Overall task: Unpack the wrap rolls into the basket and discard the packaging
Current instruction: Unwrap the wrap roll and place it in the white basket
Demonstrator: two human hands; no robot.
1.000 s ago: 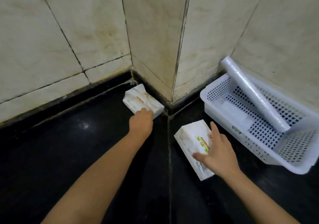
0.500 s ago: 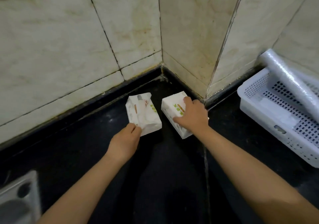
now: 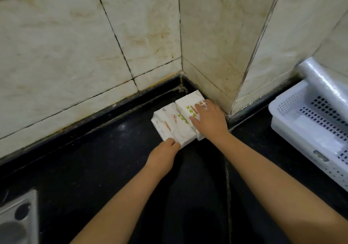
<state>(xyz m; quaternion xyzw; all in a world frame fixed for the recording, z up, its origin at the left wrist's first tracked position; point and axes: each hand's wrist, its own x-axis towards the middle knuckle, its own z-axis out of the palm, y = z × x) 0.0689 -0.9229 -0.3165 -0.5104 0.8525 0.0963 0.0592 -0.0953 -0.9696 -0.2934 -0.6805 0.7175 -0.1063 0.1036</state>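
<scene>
Fingers (image 3: 195, 110) of right hand (image 3: 211, 120) lie flat, spread on right packet (image 3: 185, 108); left hand (image 3: 163, 154) curled, pinching near corner of left packet (image 3: 165, 125). Head view only: we see both packets touching, tucked in wall corner on black tabletop (image 3: 94, 159). Wrap roll (image 3: 327, 82) leans in white basket (image 3: 293, 115), well apart. We judge unpacking done, tidying in hand; next, let go packets. Green and orange print, probably Chinese, unreadable.

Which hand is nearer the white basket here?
Right. The right hand lies on the right pack by the wall corner, across a strip of counter from the white basket; the left hand is farther left, at the left pack.
</scene>
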